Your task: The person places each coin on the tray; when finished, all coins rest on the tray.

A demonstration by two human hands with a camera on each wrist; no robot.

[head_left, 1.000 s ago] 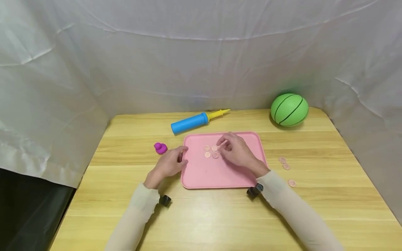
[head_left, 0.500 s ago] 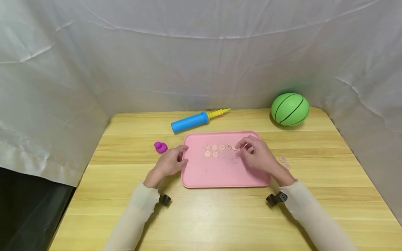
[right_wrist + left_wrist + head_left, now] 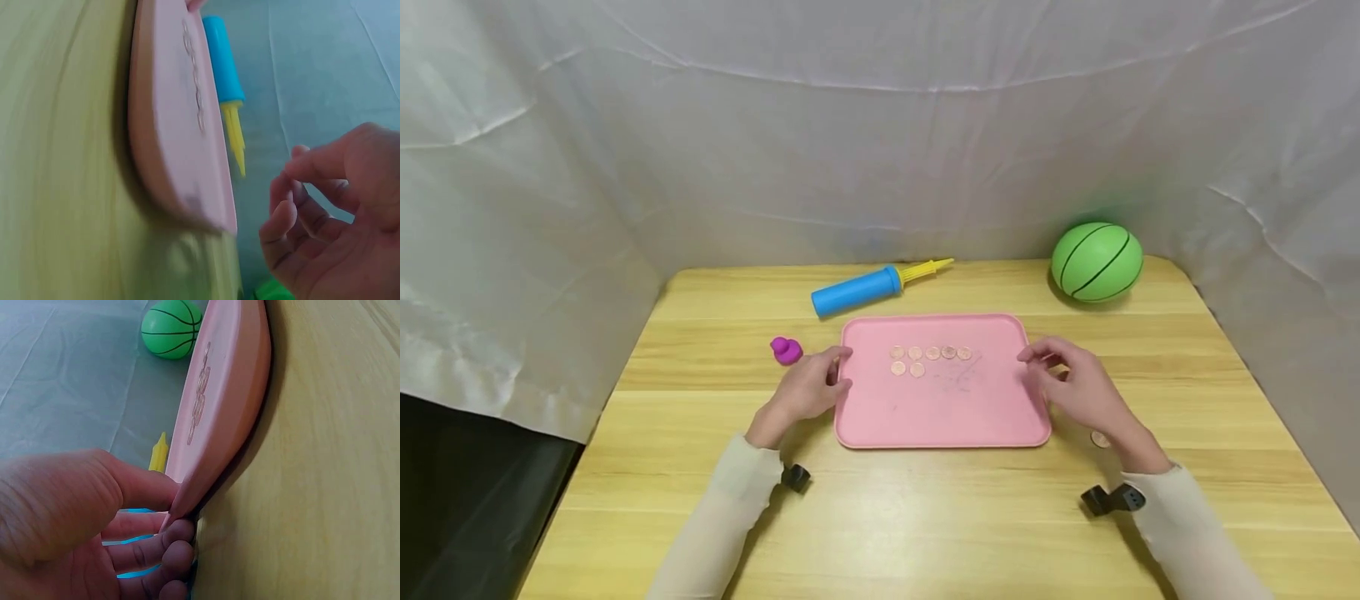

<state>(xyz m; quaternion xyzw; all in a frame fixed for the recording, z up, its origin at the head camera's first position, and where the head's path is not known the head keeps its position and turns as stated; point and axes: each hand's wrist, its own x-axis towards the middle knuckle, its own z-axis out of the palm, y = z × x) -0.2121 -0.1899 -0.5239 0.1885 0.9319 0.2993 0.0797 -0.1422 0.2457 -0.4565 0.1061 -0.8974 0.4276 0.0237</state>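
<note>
My left hand (image 3: 805, 387) holds the left rim of a pink tray (image 3: 940, 421). In the left wrist view its thumb lies on the rim, with bent fingers against the tray's side. On the tray, several copper-coloured coins (image 3: 933, 353) lie flat in a row, and two more coins (image 3: 898, 368) lie below the row's left end. My right hand (image 3: 1075, 383) is at the tray's right edge, fingers loosely bent, and nothing shows between them. Beside its wrist, a single coin (image 3: 1100, 439) lies on the table, partly covered. The right hand hides the spot where two other coins lay.
Behind the tray lies a hand pump, blue with a yellow nozzle (image 3: 856, 291). A green ball (image 3: 1097, 262) sits at the back right of the wooden table (image 3: 880, 525). Left of the tray is a small purple toy duck (image 3: 787, 351). Pale cloth (image 3: 880, 150) hangs around the table.
My right hand has moved right from the coins to the tray's right edge, uncovering the row's right end. The left hand has stayed at the left rim.
</note>
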